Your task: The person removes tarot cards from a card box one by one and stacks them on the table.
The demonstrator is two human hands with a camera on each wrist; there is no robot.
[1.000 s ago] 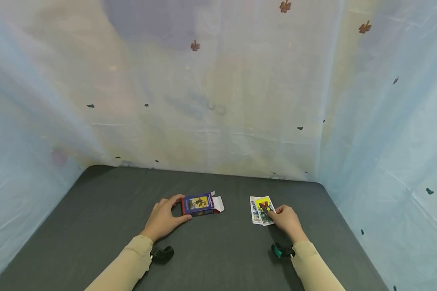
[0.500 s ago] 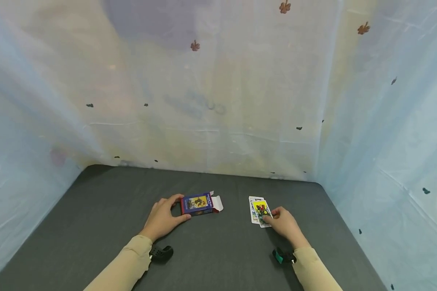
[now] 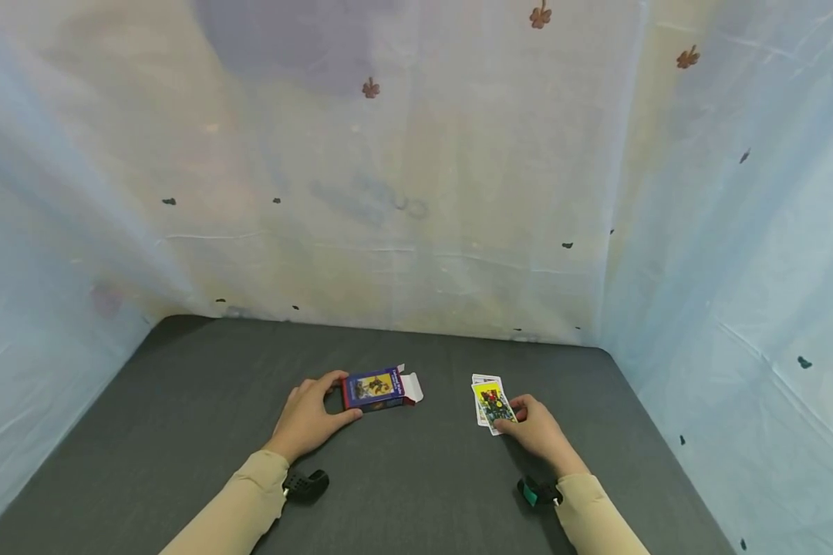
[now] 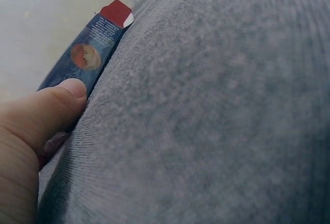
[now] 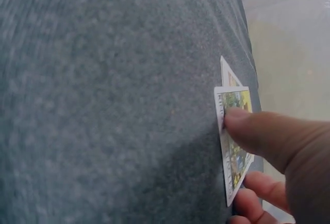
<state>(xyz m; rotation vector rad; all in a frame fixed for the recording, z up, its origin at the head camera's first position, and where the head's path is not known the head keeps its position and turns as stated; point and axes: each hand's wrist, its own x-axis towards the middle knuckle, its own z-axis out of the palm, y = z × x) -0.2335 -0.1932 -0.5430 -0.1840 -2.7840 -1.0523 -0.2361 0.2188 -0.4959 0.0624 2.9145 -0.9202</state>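
Note:
My left hand (image 3: 308, 416) grips the left end of a blue tarot card box (image 3: 375, 387), thumb on the near side and fingers at the far corner. Its white end flap stands open to the right. In the left wrist view the thumb presses the box's (image 4: 98, 41) printed side, which shows a round face picture. My right hand (image 3: 537, 432) pinches a yellow tarot card (image 3: 489, 399) by its lower right part. Beneath it, mostly covered, lies another white-edged card (image 3: 486, 378). The right wrist view has the thumb on the upper card's (image 5: 237, 98) face and curled fingers below its edge.
A dark grey cloth-covered table (image 3: 416, 478) spreads under both hands. Pale patterned sheeting (image 3: 416, 231) hangs behind the table's far edge and along both sides. A black band (image 3: 307, 486) is on the left wrist, and another band (image 3: 537, 492) on the right.
The yellow card in my right hand has slid left and slightly toward me over the card beneath, tilting more. My left hand and the box have stayed in place.

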